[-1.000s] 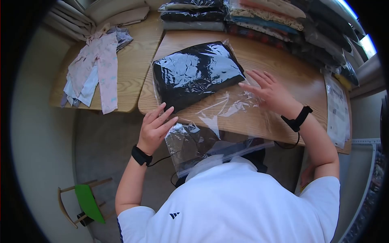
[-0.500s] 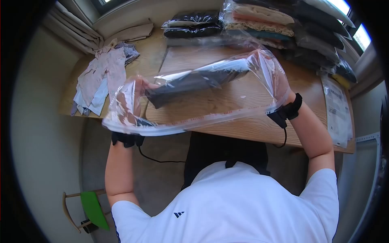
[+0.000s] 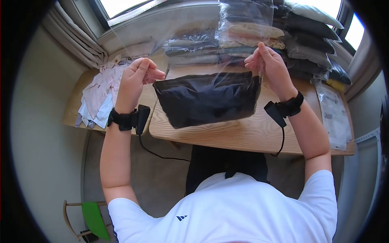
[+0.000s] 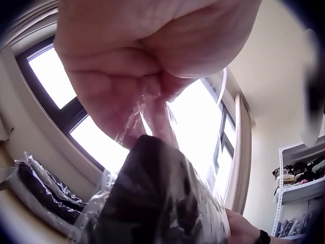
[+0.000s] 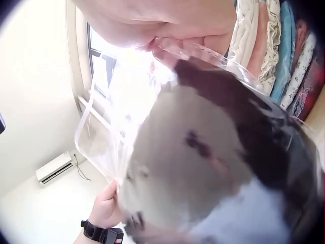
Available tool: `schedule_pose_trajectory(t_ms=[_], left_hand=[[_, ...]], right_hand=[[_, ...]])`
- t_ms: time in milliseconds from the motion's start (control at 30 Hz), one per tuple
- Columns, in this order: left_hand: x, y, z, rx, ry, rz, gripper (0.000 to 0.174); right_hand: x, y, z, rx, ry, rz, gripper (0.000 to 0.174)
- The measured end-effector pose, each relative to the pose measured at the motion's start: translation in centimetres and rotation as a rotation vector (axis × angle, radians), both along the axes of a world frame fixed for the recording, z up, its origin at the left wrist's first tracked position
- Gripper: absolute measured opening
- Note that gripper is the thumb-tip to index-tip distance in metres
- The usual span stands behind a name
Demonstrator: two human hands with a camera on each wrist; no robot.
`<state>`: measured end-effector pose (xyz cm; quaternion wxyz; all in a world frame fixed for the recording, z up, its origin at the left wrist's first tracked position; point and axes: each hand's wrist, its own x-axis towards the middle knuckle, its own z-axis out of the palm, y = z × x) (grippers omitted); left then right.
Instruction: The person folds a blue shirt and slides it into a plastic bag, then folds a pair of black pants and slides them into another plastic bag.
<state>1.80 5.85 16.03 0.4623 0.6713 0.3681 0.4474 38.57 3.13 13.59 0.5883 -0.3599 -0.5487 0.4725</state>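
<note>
A folded black garment [image 3: 206,101] sits inside a clear plastic bag [image 5: 84,124], lifted close over the front of the table. Its upper left corner is pinched through the plastic by my left hand [image 3: 135,81], thumb against curled fingers. At the opposite corner, my right hand [image 3: 274,69] pinches the bag the same way. Loose transparent film rises beyond both hands in the head view. The left wrist view shows plastic gathered under the fingers of the left hand [image 4: 147,56], just above the dark cloth. Glossy reflections cover the packet in the right wrist view.
Bagged folded clothes are piled along the back, a dark stack [image 3: 190,46] at left and taller grey ones [image 3: 310,40] at right. Pink and white children's clothes [image 3: 101,93] lie on the left table. Printed plastic bags [image 3: 334,117] lie at the right edge. A green-seated chair [image 3: 95,220] stands lower left.
Both hands went from lying flat by the packet to inside the bag's wide mouth, and now pinch its corners. The black garment has been raised off the table, its open end flipped away from me.
</note>
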Motion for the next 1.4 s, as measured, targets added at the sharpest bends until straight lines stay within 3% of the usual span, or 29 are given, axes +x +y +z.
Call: schedule_pose_trajectory(t_ms=[67,267,400,600,700,867,1000,1167,1400], left_hand=[[0.4,0.7,-0.4,0.136,0.024,-0.044,0.030],[1.6,-2.0,-5.0,0.055,-0.013,-0.062,0.037],[1.7,-6.1,-11.0,-0.171,-0.043,-0.095,0.037],[2.5,-11.2,-15.7,-0.423,-0.132,-0.041,0.038],[2.5,-12.0,-16.4,-0.375,-0.154,0.000,0.037],[3.2,-12.7,-16.3,0.082,0.075,0.094,0.025],[3.1,-12.3,-17.3,0.142,0.054,0.115,0.023],[4.7,-11.9,-17.0,-0.226,-0.079,0.233,0.028],[5.7,-11.0,-17.2,-0.444,-0.112,0.313,0.029]], right_hand=[[0.6,0.5,-0.5,0.057,-0.020,-0.048,0.038],[2.1,-1.5,-5.2,0.098,-0.029,-0.101,0.041],[2.9,-6.8,-8.9,-0.151,-0.191,-0.094,0.040],[2.6,-12.5,-12.6,-0.346,-0.111,-0.177,0.038],[2.4,-13.6,-14.0,-0.300,-0.087,-0.285,0.038],[1.7,-14.3,-14.8,-0.305,-0.015,-0.357,0.035],[1.8,-14.4,-15.2,-0.272,0.004,-0.365,0.033],[1.6,-14.2,-14.6,-0.326,0.009,-0.485,0.033],[0.9,-13.7,-14.0,-0.426,-0.034,-0.595,0.035]])
